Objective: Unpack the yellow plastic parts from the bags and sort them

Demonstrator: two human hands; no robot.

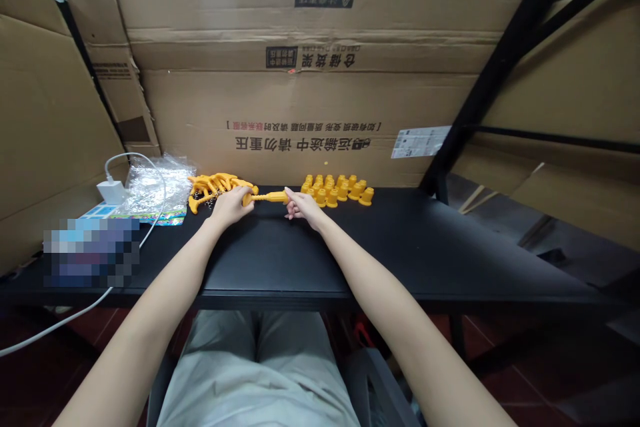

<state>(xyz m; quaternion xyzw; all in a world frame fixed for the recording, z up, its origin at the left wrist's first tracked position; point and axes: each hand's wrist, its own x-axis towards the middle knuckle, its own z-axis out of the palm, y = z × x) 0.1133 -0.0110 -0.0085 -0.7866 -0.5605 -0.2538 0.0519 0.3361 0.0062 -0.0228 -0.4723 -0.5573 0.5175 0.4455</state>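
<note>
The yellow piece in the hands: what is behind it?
Behind the yellow piece: black tabletop, then cardboard. What the left hand and right hand cover cannot be seen.

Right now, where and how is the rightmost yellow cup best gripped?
Probably by its narrower upper body, from the front right, with the right hand once free: the cup stands wide rim down, and other cups stand left of and behind it.
</note>
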